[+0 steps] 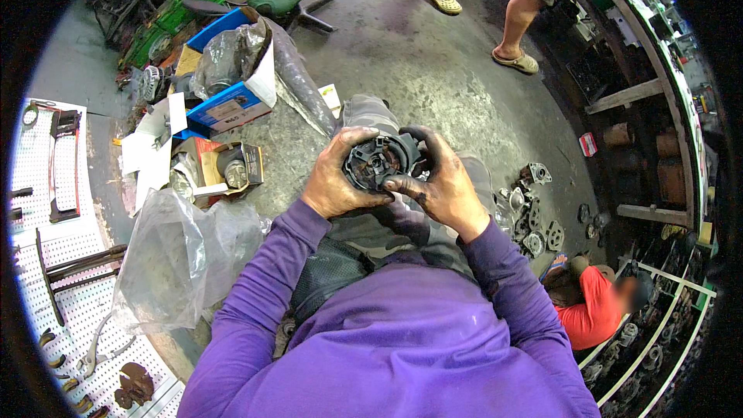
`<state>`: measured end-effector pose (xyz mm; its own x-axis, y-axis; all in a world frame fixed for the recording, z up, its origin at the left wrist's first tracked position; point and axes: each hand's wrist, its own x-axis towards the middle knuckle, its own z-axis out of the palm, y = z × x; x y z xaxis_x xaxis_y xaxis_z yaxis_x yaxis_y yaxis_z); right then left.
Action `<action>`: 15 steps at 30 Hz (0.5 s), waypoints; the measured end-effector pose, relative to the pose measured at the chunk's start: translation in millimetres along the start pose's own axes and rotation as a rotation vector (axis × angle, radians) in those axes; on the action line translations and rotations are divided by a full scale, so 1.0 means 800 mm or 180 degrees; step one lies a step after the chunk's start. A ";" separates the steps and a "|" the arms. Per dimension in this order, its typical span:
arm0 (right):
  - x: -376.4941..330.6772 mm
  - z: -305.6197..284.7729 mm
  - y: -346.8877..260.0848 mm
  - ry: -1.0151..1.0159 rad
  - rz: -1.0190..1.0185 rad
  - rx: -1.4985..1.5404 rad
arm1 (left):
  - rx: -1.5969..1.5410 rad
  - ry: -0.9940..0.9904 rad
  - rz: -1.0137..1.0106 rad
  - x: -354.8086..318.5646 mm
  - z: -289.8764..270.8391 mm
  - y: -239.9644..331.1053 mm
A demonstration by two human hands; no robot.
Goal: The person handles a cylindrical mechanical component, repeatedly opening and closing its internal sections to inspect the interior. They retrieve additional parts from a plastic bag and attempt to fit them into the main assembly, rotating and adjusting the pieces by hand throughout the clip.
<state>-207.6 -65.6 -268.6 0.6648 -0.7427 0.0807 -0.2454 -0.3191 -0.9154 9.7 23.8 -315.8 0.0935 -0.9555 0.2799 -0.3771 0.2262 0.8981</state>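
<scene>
Between my two hands, over my lap, is a round black motor part (376, 164) with its open side facing up. Inside its rim show dark plastic pieces and some copper-coloured bits. My left hand (334, 176) is closed around its left side, the thumb at the upper edge. On the other side my right hand (447, 186) grips the rim, with its thumb laid at the near edge and the fingers curled over the far right. Both hands are smudged with black grime.
At left, a clear plastic bag (166, 255) lies near a small open carton (251, 164) and a larger blue-and-white box (232, 112). Metal castings (534, 220) lie on the floor at right. A person in red (592, 310) crouches near a rack; another person's legs (518, 23) show at top.
</scene>
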 end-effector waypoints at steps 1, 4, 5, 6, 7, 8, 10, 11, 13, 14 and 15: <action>0.001 0.000 -0.002 -0.0026 0.0058 0.0087 | 0.0054 -0.0011 0.0047 0.000 -0.001 0.000; 0.004 0.002 -0.006 -0.0061 0.0105 0.0200 | 0.0068 0.0006 0.0017 -0.002 -0.001 0.002; 0.005 0.003 -0.007 -0.0065 0.0099 0.0211 | 0.0048 0.0020 -0.0020 -0.003 -0.001 0.002; 0.005 0.004 -0.008 -0.0039 -0.0001 0.0158 | 0.0033 0.0088 0.0010 -0.004 0.000 0.002; 0.004 0.005 -0.009 -0.0011 -0.0101 0.0102 | 0.0015 0.0154 0.0043 -0.005 0.001 0.002; 0.004 0.006 -0.010 0.0016 -0.0199 0.0044 | -0.0004 0.0222 0.0074 -0.005 0.002 0.001; 0.002 0.007 -0.009 -0.0024 -0.0069 0.0008 | 0.0031 0.0115 0.0006 -0.006 0.001 0.000; 0.000 0.008 -0.009 -0.0050 -0.0005 -0.0009 | 0.0004 0.0082 0.0025 -0.006 0.001 -0.001; -0.003 0.010 -0.007 0.0022 0.0023 0.0166 | 0.0000 0.0059 0.0069 -0.006 0.000 -0.003; -0.004 0.011 -0.006 0.0071 -0.0012 0.0218 | -0.0024 0.0056 0.0123 -0.006 0.000 -0.004; -0.006 0.012 -0.005 0.0071 0.0022 0.0116 | -0.0006 0.0074 0.0116 -0.008 0.001 -0.003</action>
<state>-202.9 -55.3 -269.0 0.6472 -0.7578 0.0827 -0.2237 -0.2926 -0.9297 9.5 28.9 -319.9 0.1012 -0.9419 0.3201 -0.3788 0.2610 0.8879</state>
